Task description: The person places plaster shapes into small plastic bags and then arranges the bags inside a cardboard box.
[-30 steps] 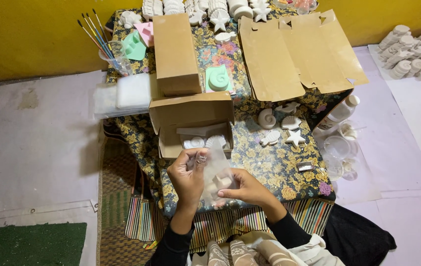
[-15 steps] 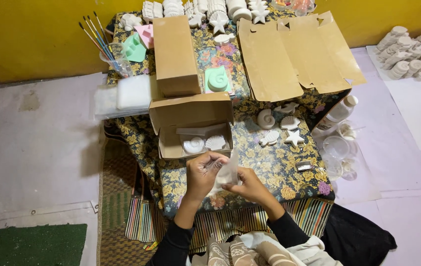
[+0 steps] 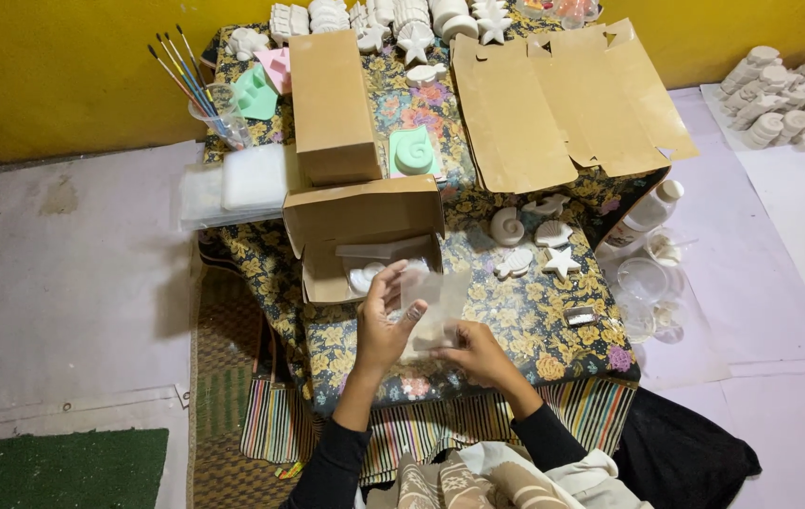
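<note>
1. Fingers (image 3: pixel 395 283) of the left hand (image 3: pixel 382 325) pinch a clear plastic bag (image 3: pixel 435 306).
2. Right hand (image 3: pixel 473 351) grips the bag's bottom edge.
3. Bag is above the flowery table (image 3: pixel 525 320), just in front of the open cardboard box (image 3: pixel 365 236).

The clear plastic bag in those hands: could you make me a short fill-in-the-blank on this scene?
1. Both hands hold a clear plastic ____ above the table.
2. The open cardboard box lies just ____ the left hand.
3. The paintbrushes stand in a clear ____.

Missing words: bag; beyond; cup
</note>
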